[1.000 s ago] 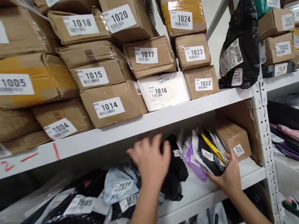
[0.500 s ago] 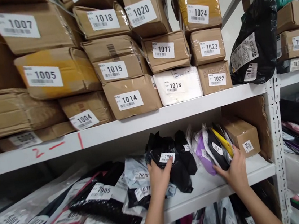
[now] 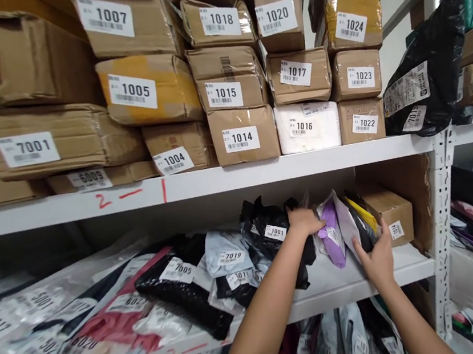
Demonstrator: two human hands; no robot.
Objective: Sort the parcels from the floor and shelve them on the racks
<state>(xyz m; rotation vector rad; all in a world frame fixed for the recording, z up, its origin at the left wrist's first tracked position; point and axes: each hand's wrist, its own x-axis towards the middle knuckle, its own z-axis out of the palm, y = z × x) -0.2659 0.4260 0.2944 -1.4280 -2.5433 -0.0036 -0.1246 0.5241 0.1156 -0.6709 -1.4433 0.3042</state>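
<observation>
My left hand (image 3: 304, 221) rests on top of a black poly-bag parcel (image 3: 268, 227) on the lower shelf, its fingers touching the purple parcel (image 3: 331, 228) beside it. My right hand (image 3: 376, 257) presses against a row of upright soft parcels: white, black and a yellow one (image 3: 364, 213). A small cardboard box (image 3: 389, 211) stands just right of that row. Neither hand visibly grips anything.
The upper white shelf (image 3: 261, 171) carries numbered cardboard boxes such as 1014 (image 3: 242, 136) and a white parcel 1016 (image 3: 308, 127). Loose poly bags (image 3: 180, 281) cover the lower shelf's left side. A perforated upright post (image 3: 442, 215) stands at right, with another rack beyond.
My left hand let go of the black parcel's label side and moved right onto its top by the purple parcel. My right hand shifted slightly right along the upright parcels. The view panned left.
</observation>
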